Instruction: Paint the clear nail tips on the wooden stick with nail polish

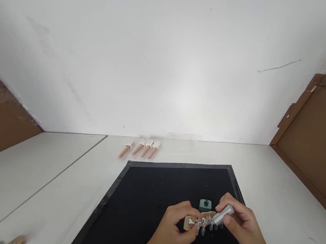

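Over the black mat, my left hand [177, 226] is closed on the left part of a tan strip [187, 223] that carries a row of small metal and clear pieces [204, 223]. My right hand [239, 224] pinches a silver cylinder [223, 214] between thumb and fingers, tilted with its lower end at the right part of the row. Whether the cylinder touches the pieces cannot be made out. Just behind the strip sits a small teal box [205, 205] with a dark round knob on top.
The black mat [153, 193] has taped edges and small specks. Several pink sticks with white heads [146, 148] lie behind its left corner. A blurred tan item [17, 241] is at the bottom left. Brown cardboard panels [323, 139] flank the white table; a white wall stands behind.
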Action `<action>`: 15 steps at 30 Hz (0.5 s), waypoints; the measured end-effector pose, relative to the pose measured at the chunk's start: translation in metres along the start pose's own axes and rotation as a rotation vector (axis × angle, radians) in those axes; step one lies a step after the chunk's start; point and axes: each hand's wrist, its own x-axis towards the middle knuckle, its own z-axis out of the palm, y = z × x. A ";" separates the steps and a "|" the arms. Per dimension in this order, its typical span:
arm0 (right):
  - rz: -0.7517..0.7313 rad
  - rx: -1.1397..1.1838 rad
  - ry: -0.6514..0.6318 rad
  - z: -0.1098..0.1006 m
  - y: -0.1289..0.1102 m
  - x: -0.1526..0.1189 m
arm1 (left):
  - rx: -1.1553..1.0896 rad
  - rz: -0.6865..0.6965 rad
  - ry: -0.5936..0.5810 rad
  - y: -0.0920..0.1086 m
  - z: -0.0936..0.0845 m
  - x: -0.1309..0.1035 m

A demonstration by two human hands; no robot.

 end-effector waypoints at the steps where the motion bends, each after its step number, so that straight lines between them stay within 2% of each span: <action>1: -0.006 -0.004 -0.028 0.001 -0.001 0.000 | 0.000 -0.001 -0.005 0.000 0.000 0.000; 4: 0.001 -0.036 -0.068 0.003 -0.002 0.000 | 0.010 0.000 -0.017 0.001 -0.001 0.001; 7: 0.018 -0.076 -0.049 0.003 -0.002 0.000 | 0.013 0.003 -0.006 0.001 -0.001 0.001; 15: 0.078 -0.131 0.176 0.001 0.003 0.002 | 0.018 0.007 -0.010 0.005 -0.003 0.002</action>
